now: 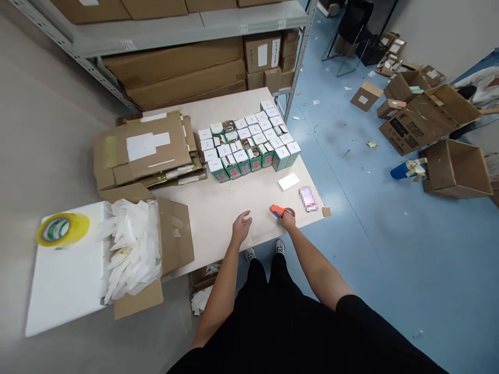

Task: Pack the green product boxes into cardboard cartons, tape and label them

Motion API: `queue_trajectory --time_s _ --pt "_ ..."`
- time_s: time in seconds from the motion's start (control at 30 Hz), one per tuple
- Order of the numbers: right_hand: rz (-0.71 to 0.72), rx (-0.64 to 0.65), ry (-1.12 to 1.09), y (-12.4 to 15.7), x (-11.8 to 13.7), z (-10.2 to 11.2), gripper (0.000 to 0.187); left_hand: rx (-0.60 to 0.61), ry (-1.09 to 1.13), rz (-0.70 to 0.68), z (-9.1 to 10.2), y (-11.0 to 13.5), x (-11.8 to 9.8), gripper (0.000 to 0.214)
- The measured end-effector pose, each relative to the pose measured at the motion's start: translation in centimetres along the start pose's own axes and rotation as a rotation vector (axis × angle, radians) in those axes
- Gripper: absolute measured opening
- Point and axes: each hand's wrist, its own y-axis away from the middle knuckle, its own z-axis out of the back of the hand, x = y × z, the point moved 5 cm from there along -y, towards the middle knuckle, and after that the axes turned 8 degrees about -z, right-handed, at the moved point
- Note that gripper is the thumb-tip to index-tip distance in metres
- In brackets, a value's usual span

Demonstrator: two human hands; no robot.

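My right hand (pixel 288 221) is closed around an orange-and-blue hand tool (pixel 277 210) near the table's front edge. Beside the fingers shows a round, brownish ring-like part; the tool's exact kind is unclear. To the left, my left hand (pixel 241 227) hovers at the table's edge with fingers apart and nothing in it. Beyond both hands, several small white-and-green boxes (pixel 245 162) stand in close rows. Some have their tops open, with brownish contents showing. A white card (pixel 288 181) and a blurred pinkish phone-like item (pixel 308 199) lie past my right hand.
Flattened cardboard (pixel 156 150) is stacked at the table's left. An open carton (pixel 175 234) holds white paper scraps (pixel 134 244), beside a yellow tape roll (pixel 58 229) on a white block. Shelving (pixel 187 31) stands behind. Cartons (pixel 432 119) and a person's arm (pixel 487 110) are at right.
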Motion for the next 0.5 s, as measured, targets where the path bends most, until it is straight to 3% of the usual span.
queue_trajectory --time_s 0.13,0.27,0.4,0.5 --pt "0.239 0.053 -0.114 2.0 3.4 2.0 0.014 -0.038 0.027 -0.010 0.5 -1.0 -2.5 0.037" --pt "0.531 0.191 -0.196 6.1 6.8 4.9 0.021 -0.068 0.026 -0.088 1.1 -2.8 -7.5 0.038" --pt "0.697 0.346 -0.228 9.9 9.3 7.9 0.029 0.032 0.011 -0.217 1.6 -4.1 -13.4 0.041" --pt "0.786 0.393 -0.253 11.6 10.7 9.8 0.030 0.140 0.010 -0.272 1.8 -3.8 -16.5 0.047"
